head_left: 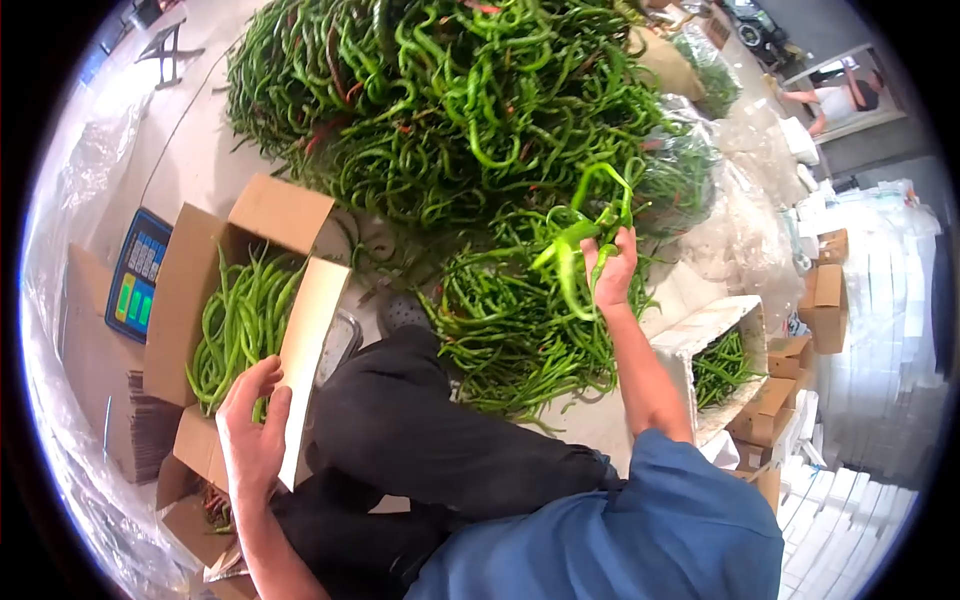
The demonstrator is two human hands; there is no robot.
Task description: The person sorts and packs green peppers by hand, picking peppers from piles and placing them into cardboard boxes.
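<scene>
My right hand [615,272] is raised over the pile and closed around a few long green chili peppers [570,248], which curl out past the fingers. Below it, more green chili peppers [520,335] lie heaped on the floor. My left hand [252,430] is at the near end of an open cardboard box [185,320], beside its raised flap [312,350]. Its thumb and fingers are apart, and I see nothing held in them. Inside the box, long green peppers [245,315] lie roughly lengthwise, partly hidden by the hand.
A large mound of green peppers [430,110] with some red ones rises ahead. A digital scale [140,275] stands left of the box. On the right are a white foam box [705,325] holding peppers and several cardboard boxes [765,410]. Another person [840,100] is at the far right.
</scene>
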